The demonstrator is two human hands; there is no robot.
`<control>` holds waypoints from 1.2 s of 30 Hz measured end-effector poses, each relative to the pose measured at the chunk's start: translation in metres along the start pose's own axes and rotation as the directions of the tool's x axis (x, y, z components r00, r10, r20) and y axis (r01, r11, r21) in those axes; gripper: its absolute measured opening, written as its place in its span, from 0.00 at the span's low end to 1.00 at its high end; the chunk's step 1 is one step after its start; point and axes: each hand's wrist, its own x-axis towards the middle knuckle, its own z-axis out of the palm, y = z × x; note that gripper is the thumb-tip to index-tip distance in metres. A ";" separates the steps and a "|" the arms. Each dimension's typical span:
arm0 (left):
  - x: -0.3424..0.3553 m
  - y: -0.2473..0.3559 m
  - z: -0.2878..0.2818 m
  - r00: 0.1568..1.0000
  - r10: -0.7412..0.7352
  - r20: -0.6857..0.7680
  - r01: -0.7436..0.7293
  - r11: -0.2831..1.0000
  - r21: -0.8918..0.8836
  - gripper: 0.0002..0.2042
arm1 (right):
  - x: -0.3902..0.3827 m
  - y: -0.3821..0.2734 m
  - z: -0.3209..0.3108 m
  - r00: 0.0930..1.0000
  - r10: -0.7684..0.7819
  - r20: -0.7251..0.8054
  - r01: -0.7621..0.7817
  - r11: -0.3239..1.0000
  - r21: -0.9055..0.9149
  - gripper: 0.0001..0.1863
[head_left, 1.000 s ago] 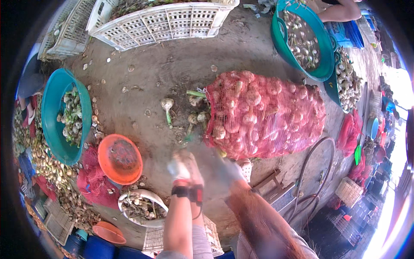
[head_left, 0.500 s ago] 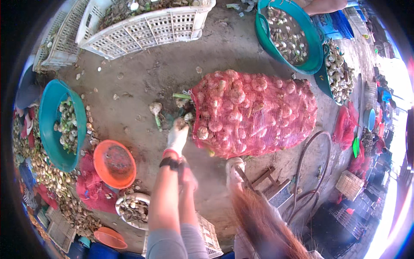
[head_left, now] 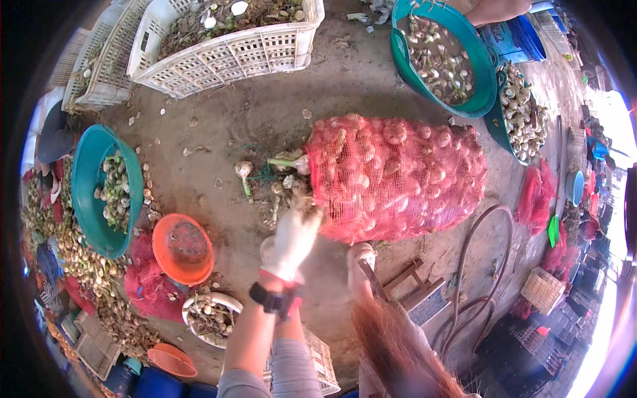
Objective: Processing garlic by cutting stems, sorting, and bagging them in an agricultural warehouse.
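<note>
A red mesh sack (head_left: 401, 179) packed with garlic bulbs lies on its side, its mouth facing left. My left hand (head_left: 292, 242), in a white glove, reaches to the lower edge of that mouth. Its fingers look closed around something brownish, too blurred to make out. A garlic bulb with a green stem (head_left: 286, 162) pokes out at the mouth, with several loose bulbs beside it. Another garlic bulb with a stem (head_left: 243, 170) lies on the ground to the left. Behind the left forearm, my right forearm (head_left: 288, 328) runs the same way; its hand is mostly hidden.
White crates (head_left: 232, 56) stand at the far left. A teal tub of garlic (head_left: 81, 205), an orange basin (head_left: 159, 255) and a round white container (head_left: 233, 302) are on the left. Another teal tub (head_left: 398, 56) stands far right. A hose (head_left: 461, 265) and small stool (head_left: 431, 292) lie right.
My left hand has moved right and nearer to me, from the loose garlic to the lower edge of the sack's mouth. The stemmed bulb at the mouth now shows more fully.
</note>
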 end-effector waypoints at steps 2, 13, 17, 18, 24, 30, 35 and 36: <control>-0.026 0.011 0.040 0.986 0.089 -0.143 -0.060 0.979 0.197 0.14 | 0.002 0.001 -0.003 0.952 0.302 0.052 -0.306 0.947 0.096 0.31; -0.029 -0.100 0.060 0.965 -0.227 -0.133 0.247 0.956 0.157 0.19 | 0.007 -0.004 0.002 0.995 0.093 -0.023 -0.092 0.994 0.052 0.31; -0.037 -0.100 0.050 0.958 -0.247 -0.146 0.268 0.953 0.142 0.20 | 0.026 -0.021 0.008 0.997 0.039 -0.065 -0.044 0.996 -0.080 0.31; -0.041 -0.097 0.052 0.959 -0.250 -0.136 0.266 0.957 0.119 0.19 | 0.035 -0.027 0.009 0.985 -0.146 -0.094 0.138 0.986 -0.090 0.31; -0.064 -0.080 0.067 0.947 -0.093 -0.307 0.145 0.978 0.150 0.16 | 0.105 -0.087 0.022 0.965 -0.252 0.075 0.260 0.881 -0.394 0.27; -0.068 -0.095 0.055 0.970 0.002 -0.244 0.085 0.934 0.346 0.09 | 0.139 -0.099 0.035 0.966 -0.212 0.146 0.256 0.732 -0.632 0.27; -0.078 -0.134 0.057 0.984 -0.026 -0.177 0.105 0.886 0.452 0.06 | 0.086 -0.079 0.022 0.986 -0.019 0.168 0.121 0.775 -0.620 0.29; -0.082 -0.140 0.060 0.980 0.013 -0.200 0.058 0.937 0.345 0.06 | 0.071 -0.079 0.018 0.985 -0.019 0.170 0.121 0.782 -0.612 0.29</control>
